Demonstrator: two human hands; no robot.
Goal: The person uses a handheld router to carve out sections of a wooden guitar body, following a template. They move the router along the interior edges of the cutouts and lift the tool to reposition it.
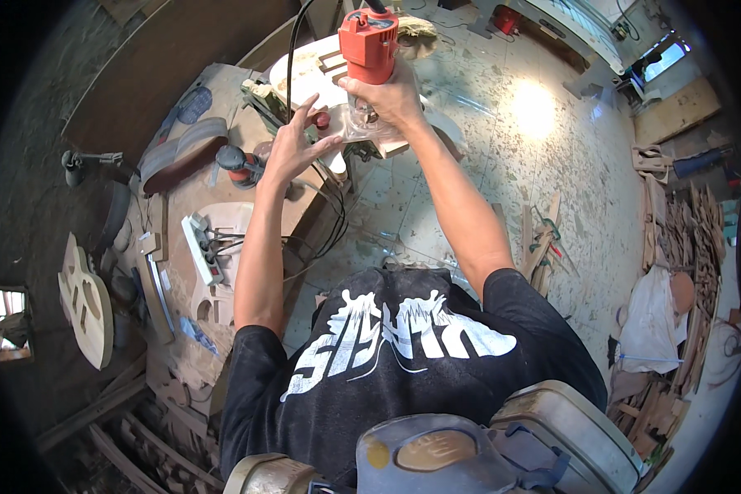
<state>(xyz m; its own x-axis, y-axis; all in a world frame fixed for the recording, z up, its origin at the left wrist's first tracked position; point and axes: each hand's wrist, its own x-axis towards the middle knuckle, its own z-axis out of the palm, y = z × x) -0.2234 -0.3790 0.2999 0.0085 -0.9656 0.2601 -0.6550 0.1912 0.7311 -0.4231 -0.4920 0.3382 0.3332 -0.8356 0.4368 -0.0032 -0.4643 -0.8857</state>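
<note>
We saw a red power tool [368, 49] standing upright at the far edge of the surface [185, 198], over a pale, cut-out wooden piece [305, 70]. Our right hand [393, 97] was wrapped around the tool near the lower end of its red housing, the thumb across the near side; most of its fingers were hidden from us. Our left hand [295, 148] was spread wide, thumb and forefinger on either side of a round red knob [322, 121] on the clear base [362, 128]; we could not tell whether it touched.

We judged the tool stiff and fairly heavy, its weight high in the motor, so it would tip if held by 1 side alone. The best holds, we thought, were the lower housing and the knob, 1 hand to each, with pressure kept down on the base. The clear base looked smooth, likely slippery under dust, and more easily cracked than the housing. The wooden piece seemed rigid, thinner around its openings, and safest held by its solid rim. A black cable [292, 58] hung just beside our left hand.
</note>
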